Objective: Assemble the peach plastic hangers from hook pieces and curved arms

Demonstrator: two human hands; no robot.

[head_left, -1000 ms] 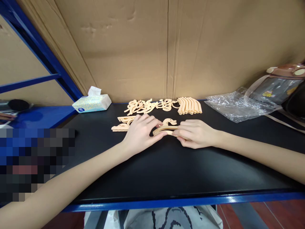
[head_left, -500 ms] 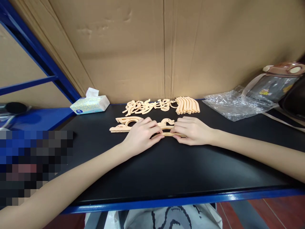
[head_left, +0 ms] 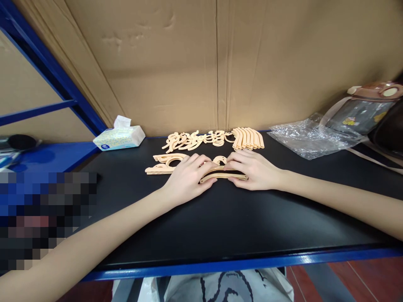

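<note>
Two hands are set over a curved strip (head_left: 224, 176) near the middle of the black table (head_left: 220, 226), nearer the back edge than the front. The strip lies crosswise, bowed away from the front edge, with both ends in view. At its left end, the left hand (head_left: 189, 176) is curled, thumb at the near side and fingers reaching over toward the far side. At its right end, the right hand (head_left: 253, 170) is arched in the same way. A gap is seen between thumb and fingers on each side; whether the strip is firmly pinched cannot be told.

Just behind the strip, another pale curved edge is partly covered by the fingers; beyond it a hooked piece (head_left: 219, 160) shows. Left of the left hand, flat pieces (head_left: 159, 170) are laid, one with a round opening. Along the back edge, a heap of curly pieces (head_left: 189, 141) and a row of bent bars (head_left: 248, 138) are placed. A tissue pack (head_left: 119, 137) is seen toward the back left corner, a clear bag (head_left: 311, 136) toward the back right.

Handling, as judged: equal, light pressure is best applied at both ends; fingertips are best kept off the hooked piece; twisting of the thin strip is best avoided.
</note>
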